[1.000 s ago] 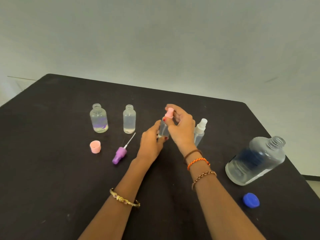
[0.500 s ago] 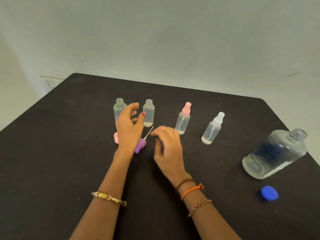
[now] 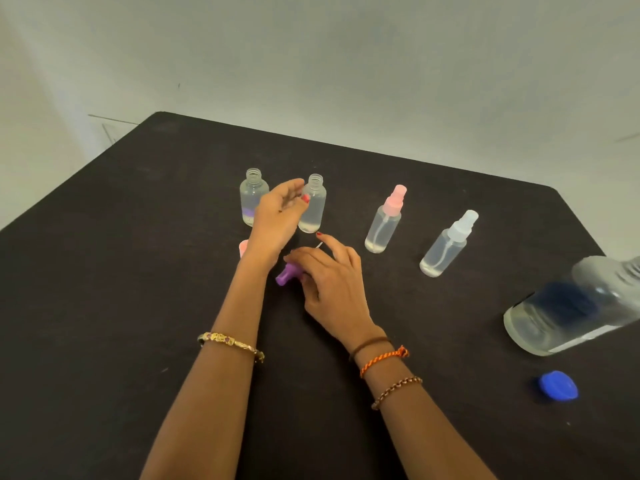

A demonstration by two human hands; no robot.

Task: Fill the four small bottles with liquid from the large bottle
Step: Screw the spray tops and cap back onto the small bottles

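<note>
Since half a second back I note the right hand (image 3: 334,289) has gone leftward onto the purple spray cap (image 3: 288,274), where before it hovered short of it; the left hand (image 3: 278,220) has lifted off that cap toward the two open bottles; both capped bottles unmoved.

Right hand lies over the purple spray cap on the black table (image 3: 138,271), fingers bent down around it, index finger stretched along the white dip tube (image 3: 319,244); whether it truly grips or only touches, I cannot tell from here.

Left hand raised, fingers loosely spread and holding nothing, between the wider open bottle (image 3: 252,199) and the narrow open bottle (image 3: 314,204); its fingertips are just at the narrow bottle's shoulder, contact uncertain; the hand hides part of the wider bottle.

Pink cap (image 3: 244,247) lies just left of the left wrist, mostly covered by it.

Pink-topped spray bottle (image 3: 384,220) stands upright, near and to the right of the right hand; white-topped spray bottle (image 3: 448,244) further right, well apart from both hands.

Large bottle (image 3: 571,310) stands at the right edge, uncapped, blurred, liquid low inside; its blue cap (image 3: 558,385) lies on the table nearer me.
</note>
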